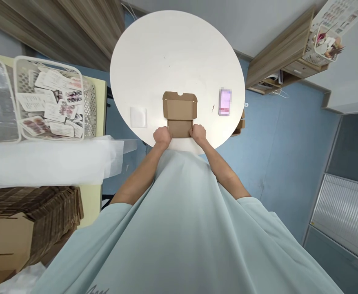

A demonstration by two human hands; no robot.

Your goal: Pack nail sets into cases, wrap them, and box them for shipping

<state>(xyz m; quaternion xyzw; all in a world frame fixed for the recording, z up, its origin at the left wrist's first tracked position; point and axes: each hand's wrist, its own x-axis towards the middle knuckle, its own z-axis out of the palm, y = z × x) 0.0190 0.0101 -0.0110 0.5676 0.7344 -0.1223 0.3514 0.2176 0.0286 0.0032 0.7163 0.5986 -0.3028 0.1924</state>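
A small brown cardboard box (180, 109) lies at the near edge of the round white table (154, 49), its lid folded back and its inside bare. My left hand (162, 136) grips the box's left side near the front corner, fingers curled closed. On the opposite side my right hand (199, 133) holds the matching corner, also closed. The fingertips of both hands are partly hidden behind the box walls. A folded white translucent sheet (138, 117) rests flat to the left of the box.
A blurred pink phone-shaped item (224, 102) lies on the table's right. At left, a yellowish table (91, 208) carries a white basket (90, 110) of carded items, white wrapping sheets (44, 163) and stacked flat cardboard (56, 220). A wooden cabinet (279, 49) stands far right.
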